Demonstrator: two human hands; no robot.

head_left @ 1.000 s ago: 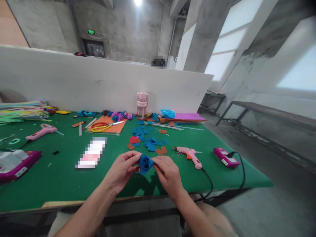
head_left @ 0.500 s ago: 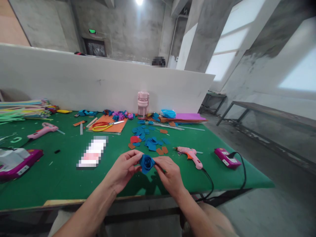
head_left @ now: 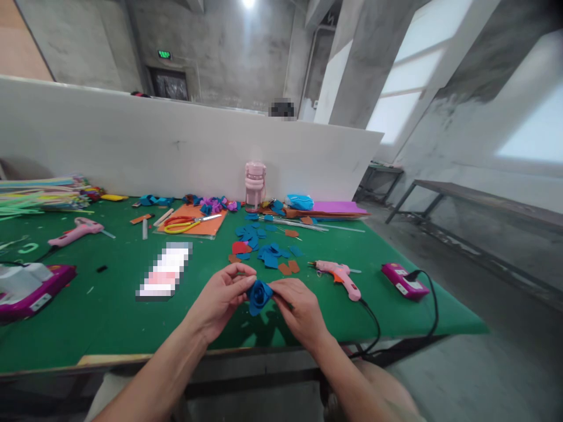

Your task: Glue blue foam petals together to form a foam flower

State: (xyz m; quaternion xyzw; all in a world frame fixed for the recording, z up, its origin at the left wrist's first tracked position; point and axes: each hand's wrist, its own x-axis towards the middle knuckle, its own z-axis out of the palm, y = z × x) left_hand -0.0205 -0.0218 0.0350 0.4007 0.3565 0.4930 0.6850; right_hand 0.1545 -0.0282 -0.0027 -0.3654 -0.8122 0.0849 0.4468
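Note:
A blue felt rose (head_left: pixel 258 295) is held just above the near part of the green table (head_left: pixel 109 316). My left hand (head_left: pixel 222 299) pinches its left side with thumb and fingertips. My right hand (head_left: pixel 297 308) grips its right side, fingers curled under it. Beyond the hands lie several loose blue and brown felt petals (head_left: pixel 268 253). A pink glue gun (head_left: pixel 338 276) rests to the right of my right hand.
Magenta boxes sit at the right (head_left: pixel 403 281) and far left (head_left: pixel 30 290). A second pink glue gun (head_left: pixel 77 230), scissors on orange felt (head_left: pixel 190 223), a pink bottle (head_left: pixel 255 184) and stacked sheets (head_left: pixel 41 193) lie further back. A white partition (head_left: pixel 132 140) closes the table's far side.
The rose has been turned slightly between my fingers and now tilts down and left. My left fingers have shifted over its edge. Both hands stay in the same place.

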